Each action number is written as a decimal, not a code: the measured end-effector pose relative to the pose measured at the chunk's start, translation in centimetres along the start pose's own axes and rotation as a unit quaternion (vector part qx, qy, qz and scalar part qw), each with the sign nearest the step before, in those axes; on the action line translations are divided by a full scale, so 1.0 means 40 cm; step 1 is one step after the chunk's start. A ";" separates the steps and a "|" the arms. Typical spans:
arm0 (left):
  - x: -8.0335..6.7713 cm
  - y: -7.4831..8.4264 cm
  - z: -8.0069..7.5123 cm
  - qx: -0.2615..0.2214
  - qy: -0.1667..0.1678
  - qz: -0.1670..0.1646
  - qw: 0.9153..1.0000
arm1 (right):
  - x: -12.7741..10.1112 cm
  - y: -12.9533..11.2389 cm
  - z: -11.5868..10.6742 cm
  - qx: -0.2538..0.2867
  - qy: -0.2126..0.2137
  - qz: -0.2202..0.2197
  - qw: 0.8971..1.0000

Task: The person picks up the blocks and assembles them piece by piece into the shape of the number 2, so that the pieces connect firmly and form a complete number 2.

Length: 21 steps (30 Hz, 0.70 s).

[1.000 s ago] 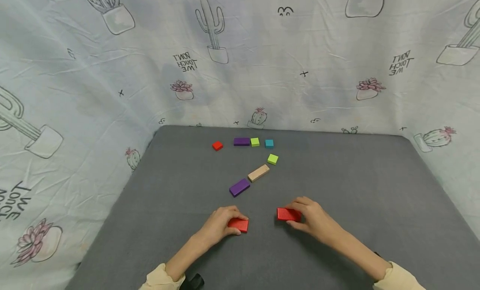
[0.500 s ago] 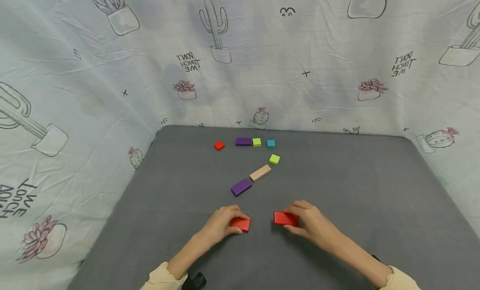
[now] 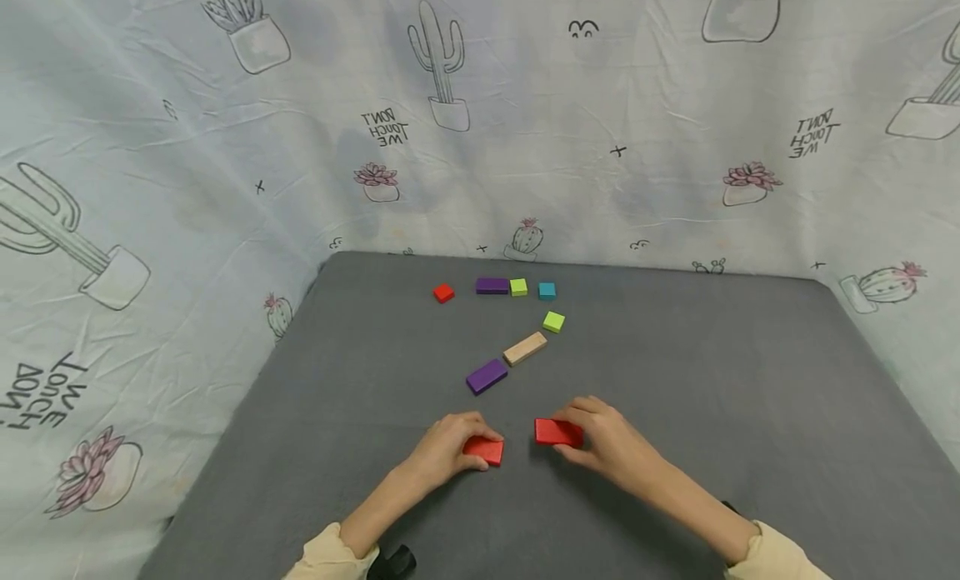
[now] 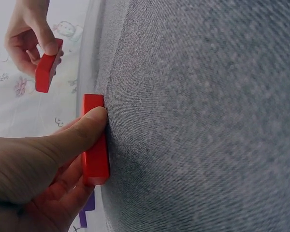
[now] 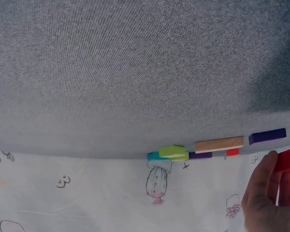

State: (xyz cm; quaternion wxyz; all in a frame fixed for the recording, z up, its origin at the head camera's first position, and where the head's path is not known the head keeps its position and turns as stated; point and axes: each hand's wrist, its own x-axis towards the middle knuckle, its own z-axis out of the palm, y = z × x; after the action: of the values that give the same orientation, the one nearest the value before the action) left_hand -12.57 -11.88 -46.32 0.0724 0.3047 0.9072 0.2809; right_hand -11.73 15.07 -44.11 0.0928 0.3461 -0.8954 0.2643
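The cloth backdrop [image 3: 615, 105] reads, mirrored, "DON'T TOUCH ME".

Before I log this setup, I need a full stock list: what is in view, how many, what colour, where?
Red rectangular blocks: 2, red, near edge, one per hand.
Purple blocks: 2, purple, mid and far.
Wooden block: 1, tan, middle.
Green cubes: 2, lime, far.
Teal cube: 1, far.
Red cube: 1, far left.
Table: 1, grey.
Cactus-print cloth: pale blue, behind.
Left hand, right hand: each grips a red block.
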 end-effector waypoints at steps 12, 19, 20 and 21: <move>0.005 -0.004 -0.003 -0.009 0.001 0.005 1.000 | 0.004 0.010 0.029 -0.004 -0.043 0.018 0.999; 0.006 -0.002 -0.005 -0.010 -0.001 0.003 1.000 | 0.004 0.013 0.034 -0.007 -0.053 0.014 0.998; 0.006 -0.001 -0.005 -0.010 -0.001 0.003 1.000 | 0.005 0.014 0.035 -0.011 -0.054 0.014 0.998; 0.006 -0.001 -0.005 -0.010 -0.001 0.002 1.000 | 0.005 0.014 0.035 -0.014 -0.057 0.014 0.998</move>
State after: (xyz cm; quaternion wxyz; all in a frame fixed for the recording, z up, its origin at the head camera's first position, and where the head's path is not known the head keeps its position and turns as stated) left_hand -12.84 -11.88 -46.17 0.0756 0.3064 0.9036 0.2897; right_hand -12.24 14.53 -45.45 0.0427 0.3471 -0.9074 0.2329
